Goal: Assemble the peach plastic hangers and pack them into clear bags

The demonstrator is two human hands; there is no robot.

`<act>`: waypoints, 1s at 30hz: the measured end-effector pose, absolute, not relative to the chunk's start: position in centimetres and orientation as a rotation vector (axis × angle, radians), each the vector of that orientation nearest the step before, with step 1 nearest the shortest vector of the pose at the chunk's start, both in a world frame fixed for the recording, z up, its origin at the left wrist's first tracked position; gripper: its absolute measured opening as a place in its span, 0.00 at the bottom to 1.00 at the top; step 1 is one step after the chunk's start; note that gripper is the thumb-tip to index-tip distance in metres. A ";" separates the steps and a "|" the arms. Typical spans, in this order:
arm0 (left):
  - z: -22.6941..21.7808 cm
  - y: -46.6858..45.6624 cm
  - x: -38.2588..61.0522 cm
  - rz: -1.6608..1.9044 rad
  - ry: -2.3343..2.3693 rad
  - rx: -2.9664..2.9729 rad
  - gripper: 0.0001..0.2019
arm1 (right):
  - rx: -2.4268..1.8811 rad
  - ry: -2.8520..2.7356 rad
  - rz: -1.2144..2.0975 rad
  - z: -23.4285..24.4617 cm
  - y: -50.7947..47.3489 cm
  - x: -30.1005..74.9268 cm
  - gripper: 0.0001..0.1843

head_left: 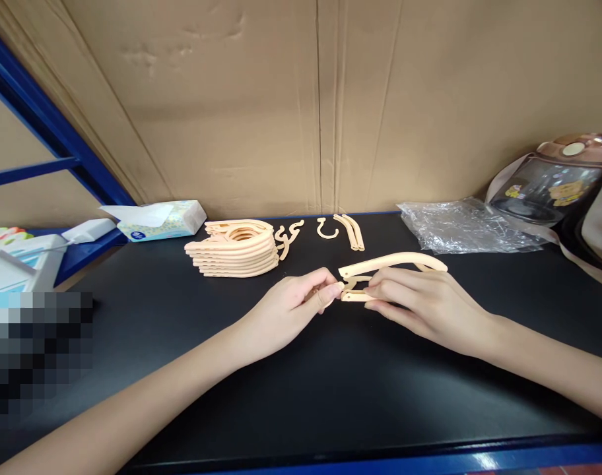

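left hand (286,310) and right hand (424,303) meet on the table (301,396), pinching a folding hanger (390,262) between them. behind the grip to its left sits a stack of hangers (234,251), loose hooks (286,237) just beside it. straight behind lie two arms (353,232). behind right, a plastic bag (459,227); far left, a tissue pack (157,221).

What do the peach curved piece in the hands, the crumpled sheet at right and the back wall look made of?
The curved piece, pinched between left hand and right hand: probably moulded plastic, matte, uniform peach, smooth rounded edges. The crumpled sheet: thin clear plastic film, shiny creases. The back wall: brown cardboard, fold lines and dents.
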State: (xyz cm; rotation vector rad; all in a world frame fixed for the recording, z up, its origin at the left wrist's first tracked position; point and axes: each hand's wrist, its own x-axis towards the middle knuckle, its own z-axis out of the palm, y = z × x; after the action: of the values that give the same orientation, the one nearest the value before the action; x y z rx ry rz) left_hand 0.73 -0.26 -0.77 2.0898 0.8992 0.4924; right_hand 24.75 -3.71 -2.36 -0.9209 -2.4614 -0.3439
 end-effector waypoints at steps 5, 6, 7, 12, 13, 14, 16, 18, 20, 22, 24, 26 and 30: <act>-1.2 0.0 0.8 0.529 0.814 1.956 0.15 | -0.928 -2.459 -0.329 -2.3 -3.7 24.8 0.11; -1.3 0.1 0.8 0.551 0.812 1.936 0.15 | -0.929 -2.461 -0.325 -2.3 -3.6 24.8 0.12; -1.3 0.1 0.8 0.575 0.815 1.922 0.15 | -0.931 -2.465 -0.321 -2.3 -3.6 24.8 0.12; -1.2 0.4 0.8 0.597 0.806 1.904 0.15 | -0.929 -2.466 -0.315 -2.3 -3.6 24.8 0.12; -1.2 0.4 0.7 0.580 0.791 1.898 0.16 | -0.924 -2.465 -0.319 -2.3 -3.6 24.7 0.12; -1.1 0.5 0.7 0.561 0.779 1.892 0.16 | -0.918 -2.467 -0.325 -2.3 -3.6 24.7 0.12; -1.0 0.5 0.6 0.522 0.779 1.892 0.16 | -0.904 -2.477 -0.338 -2.3 -3.7 24.6 0.12; -0.9 0.6 0.6 0.467 0.785 1.897 0.17 | -0.894 -2.491 -0.338 -2.3 -3.7 24.6 0.13; -0.7 0.7 0.5 0.392 0.773 1.881 0.19 | -0.887 -2.503 -0.323 -2.3 -3.7 24.6 0.13; -0.5 0.8 0.4 0.303 0.774 1.834 0.21 | -0.876 -2.508 -0.299 -2.3 -3.7 24.6 0.13; -0.3 0.8 0.3 0.219 0.778 1.763 0.22 | -0.867 -2.509 -0.252 -2.4 -3.8 24.6 0.12; -0.1 0.8 0.1 0.157 0.751 1.692 0.22 | -0.864 -2.515 -0.168 -2.6 -3.8 24.6 0.12; 0.2 0.8 -0.1 0.095 0.704 1.613 0.19 | -0.854 -2.515 -0.005 -2.8 -3.9 24.5 0.09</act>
State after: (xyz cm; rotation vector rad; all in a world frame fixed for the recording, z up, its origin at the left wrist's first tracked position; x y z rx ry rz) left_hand -0.07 0.77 0.18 1.6127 0.7040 0.0954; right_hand 24.54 -3.93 -2.80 -0.8538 -2.5149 -0.0054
